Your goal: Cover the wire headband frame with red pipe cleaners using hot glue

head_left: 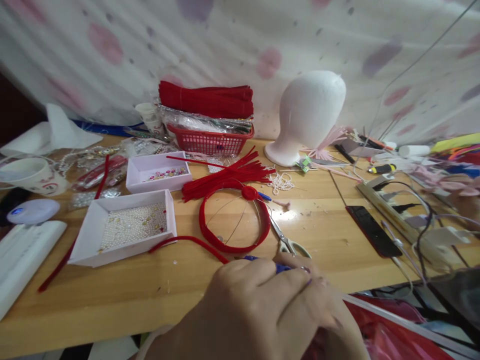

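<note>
My left hand (243,305) is closed at the bottom centre, its fingers curled around something mostly hidden. Pressed against it on the right is my right hand (333,315), also closed, its grip hidden. A blue object (283,268) shows between the fingers; which hand holds it is unclear. One red fuzzy strip (195,241) ends beside my left hand. Just beyond lies a red hoop (204,220) with a round red coil (249,193) on its rim and thin wires across it. Scissors (287,242) lie right of the hoop.
Two white trays (90,240) (135,172) hold beads and gems. Behind are red strips (228,175), a red basket (210,142) and a white foam head (311,110). On the right lie a phone (373,231) and a power strip (397,215) with cables; a cup (33,175) stands left.
</note>
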Demonstrator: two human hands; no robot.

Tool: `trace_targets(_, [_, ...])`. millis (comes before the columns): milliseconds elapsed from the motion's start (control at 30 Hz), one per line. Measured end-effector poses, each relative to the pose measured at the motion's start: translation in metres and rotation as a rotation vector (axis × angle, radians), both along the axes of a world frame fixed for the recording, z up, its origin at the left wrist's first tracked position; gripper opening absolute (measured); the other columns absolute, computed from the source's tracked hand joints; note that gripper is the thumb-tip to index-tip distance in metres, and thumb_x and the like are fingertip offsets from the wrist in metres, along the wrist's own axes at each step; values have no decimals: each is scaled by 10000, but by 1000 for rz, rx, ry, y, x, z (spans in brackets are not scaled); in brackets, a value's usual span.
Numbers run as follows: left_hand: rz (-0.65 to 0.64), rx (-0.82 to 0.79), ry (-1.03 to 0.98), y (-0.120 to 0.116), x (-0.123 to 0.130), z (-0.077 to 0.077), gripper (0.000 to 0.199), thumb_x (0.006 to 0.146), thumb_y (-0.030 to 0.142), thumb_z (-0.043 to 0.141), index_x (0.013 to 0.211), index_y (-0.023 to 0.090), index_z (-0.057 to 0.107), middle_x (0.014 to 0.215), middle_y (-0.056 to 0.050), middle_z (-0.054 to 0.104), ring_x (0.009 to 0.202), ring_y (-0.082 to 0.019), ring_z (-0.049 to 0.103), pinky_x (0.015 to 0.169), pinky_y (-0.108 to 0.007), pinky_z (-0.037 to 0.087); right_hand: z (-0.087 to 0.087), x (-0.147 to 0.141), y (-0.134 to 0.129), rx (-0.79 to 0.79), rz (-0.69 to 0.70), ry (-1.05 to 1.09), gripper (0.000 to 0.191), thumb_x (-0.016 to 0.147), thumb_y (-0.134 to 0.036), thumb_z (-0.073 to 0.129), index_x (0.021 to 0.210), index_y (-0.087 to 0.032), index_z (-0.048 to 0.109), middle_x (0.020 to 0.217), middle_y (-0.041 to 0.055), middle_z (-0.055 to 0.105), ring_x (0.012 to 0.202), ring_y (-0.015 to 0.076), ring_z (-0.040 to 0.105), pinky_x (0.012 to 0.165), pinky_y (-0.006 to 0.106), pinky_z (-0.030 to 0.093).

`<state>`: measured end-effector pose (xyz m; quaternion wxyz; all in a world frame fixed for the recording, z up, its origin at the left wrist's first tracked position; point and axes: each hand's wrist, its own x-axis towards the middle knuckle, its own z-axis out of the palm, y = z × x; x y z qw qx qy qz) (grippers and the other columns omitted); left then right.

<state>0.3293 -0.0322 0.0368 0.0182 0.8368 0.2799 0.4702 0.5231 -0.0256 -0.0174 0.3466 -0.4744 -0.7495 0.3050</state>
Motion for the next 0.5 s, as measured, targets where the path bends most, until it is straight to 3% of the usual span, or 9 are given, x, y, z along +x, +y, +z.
trace_targets(167, [153, -18, 73, 7, -40, -6, 196, 946, 111, 584, 1120, 157, 662, 836, 19, 792, 592, -133, 633, 539, -295, 448, 7, 10, -3, -198, 19, -53, 173, 811, -338, 703, 729, -202, 635, 670, -5, 650, 596, 152, 587, 532, 247, 435])
trace_targets(400, [340, 6, 188, 12, -70, -28, 33, 932, 177, 657, 952, 181, 631, 721, 38, 750, 557, -125, 621, 583, -284, 442, 3, 12, 2, -334, -101, 23, 259, 785, -423, 768, 760, -187, 666, 674, -13, 613, 619, 145, 551, 562, 247, 412])
trace_targets(500, [438, -60, 244, 12, -76, -39, 97, 960, 232, 614, 872, 193, 612, 670, 31, 715, 576, -149, 658, 571, -296, 429, -1, 8, 5, -375, -97, 92, 275, 762, -424, 786, 737, -182, 656, 669, -12, 606, 616, 137, 525, 563, 247, 399])
